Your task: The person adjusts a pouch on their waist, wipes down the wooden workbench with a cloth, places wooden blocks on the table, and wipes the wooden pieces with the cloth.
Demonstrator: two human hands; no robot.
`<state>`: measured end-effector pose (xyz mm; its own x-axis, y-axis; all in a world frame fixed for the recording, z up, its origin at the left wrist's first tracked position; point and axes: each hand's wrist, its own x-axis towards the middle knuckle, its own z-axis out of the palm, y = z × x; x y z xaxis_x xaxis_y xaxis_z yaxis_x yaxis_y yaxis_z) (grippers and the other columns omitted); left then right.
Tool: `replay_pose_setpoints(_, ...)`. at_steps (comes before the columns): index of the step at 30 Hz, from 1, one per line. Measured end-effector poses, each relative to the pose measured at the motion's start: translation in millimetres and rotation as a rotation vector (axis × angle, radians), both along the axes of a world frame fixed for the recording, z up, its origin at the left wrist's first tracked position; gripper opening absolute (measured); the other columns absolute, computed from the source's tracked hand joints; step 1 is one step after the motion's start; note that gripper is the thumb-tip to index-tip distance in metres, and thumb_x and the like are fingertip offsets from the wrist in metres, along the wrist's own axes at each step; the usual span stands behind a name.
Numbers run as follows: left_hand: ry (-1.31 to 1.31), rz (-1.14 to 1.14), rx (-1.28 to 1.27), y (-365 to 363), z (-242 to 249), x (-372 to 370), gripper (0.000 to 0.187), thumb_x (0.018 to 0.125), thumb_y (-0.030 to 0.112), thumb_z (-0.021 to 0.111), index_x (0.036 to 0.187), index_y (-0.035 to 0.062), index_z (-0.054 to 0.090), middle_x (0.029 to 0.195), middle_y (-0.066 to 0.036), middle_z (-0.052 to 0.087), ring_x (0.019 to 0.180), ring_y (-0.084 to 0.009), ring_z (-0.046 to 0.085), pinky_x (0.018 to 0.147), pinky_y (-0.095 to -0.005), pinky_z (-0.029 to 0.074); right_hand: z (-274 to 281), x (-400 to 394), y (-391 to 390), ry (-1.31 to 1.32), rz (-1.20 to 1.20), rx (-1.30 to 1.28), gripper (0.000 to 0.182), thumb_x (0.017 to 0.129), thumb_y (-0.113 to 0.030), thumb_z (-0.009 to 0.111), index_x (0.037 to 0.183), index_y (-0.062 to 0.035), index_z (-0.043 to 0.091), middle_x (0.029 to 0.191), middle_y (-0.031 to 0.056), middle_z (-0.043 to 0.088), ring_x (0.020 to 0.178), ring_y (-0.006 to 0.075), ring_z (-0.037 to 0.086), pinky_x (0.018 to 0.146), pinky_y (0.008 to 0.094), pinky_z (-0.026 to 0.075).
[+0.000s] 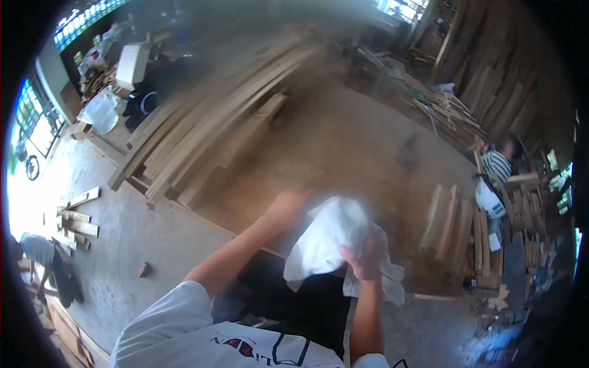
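A bunched white cloth [325, 239] hangs in front of my body, its loose ends falling to both sides. My right hand [363, 257] grips it at the right side, with the thumb lying over the fabric. My left hand [287, 207] is by the upper left edge of the cloth, its fingers blurred. Below both hands lies a wide brown wooden board surface [350, 147], hazy in the view.
Long timber planks [202, 129] lie stacked at the left. Shorter wood pieces [451, 221] are at the right, near a person in a striped top [497, 165]. Another person [46, 257] bends at the far left. A small wood block [144, 270] sits on the concrete floor.
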<state>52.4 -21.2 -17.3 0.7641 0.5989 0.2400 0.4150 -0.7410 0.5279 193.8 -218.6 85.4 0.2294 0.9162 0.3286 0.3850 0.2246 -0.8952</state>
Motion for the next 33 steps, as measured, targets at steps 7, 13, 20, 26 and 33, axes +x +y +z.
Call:
replay_pose_setpoints(7,-0.731,-0.223,-0.621,15.7,-35.7,9.5,0.054,0.078,0.023,0.080,0.125,0.0031,0.061,0.122,-0.012,0.065,0.114,-0.0228,0.060,0.101,-0.0362,0.048,-36.9,-4.7,71.0,-0.552,0.018,-0.219,0.029,0.089,-0.013,0.057,0.113,0.0039,0.061,0.118,0.0207,0.064,0.112,0.0429,0.057,0.100,0.0466,0.044)
replay_pose_setpoints(13,-0.238,0.075,-0.091,2.2,-21.3,-2.9,0.041,0.066,0.018,0.074,0.104,0.0036,0.067,0.099,-0.017,0.067,0.100,-0.0366,0.062,0.090,-0.0426,0.051,-83.9,32.6,75.9,-0.738,-0.479,-0.070,0.029,0.087,-0.016,0.063,0.111,-0.0012,0.057,0.112,0.0193,0.064,0.107,0.0398,0.059,0.097,0.0478,0.044)
replay_pose_setpoints(20,-0.335,0.057,0.031,-3.8,-9.4,8.6,0.034,0.065,0.017,0.076,0.097,0.0070,0.069,0.096,-0.015,0.065,0.098,-0.0342,0.060,0.089,-0.0433,0.049,-66.8,21.0,78.4,-0.630,-0.446,-0.169,0.034,0.085,-0.030,0.069,0.099,-0.0021,0.056,0.101,0.0221,0.061,0.105,0.0419,0.058,0.097,0.0539,0.041)
replay_pose_setpoints(26,-0.185,0.048,0.033,0.2,-14.5,5.5,0.035,0.068,0.023,0.076,0.100,0.0077,0.069,0.098,-0.013,0.065,0.099,-0.0322,0.060,0.090,-0.0433,0.046,-88.4,-16.2,91.0,-0.597,-0.444,-0.041,0.030,0.092,-0.023,0.062,0.111,-0.0004,0.057,0.112,0.0238,0.062,0.109,0.0419,0.058,0.104,0.0530,0.039)
replay_pose_setpoints(33,-0.193,0.055,0.046,-4.9,-10.0,7.7,0.052,0.068,0.047,0.082,0.101,0.0093,0.070,0.099,-0.012,0.066,0.103,-0.0309,0.060,0.095,-0.0423,0.045,-117.7,85.0,74.1,-1.177,-0.658,-0.077,0.032,0.097,-0.027,0.053,0.084,0.0008,0.060,0.092,0.0198,0.060,0.095,0.0407,0.057,0.087,0.0531,0.043)
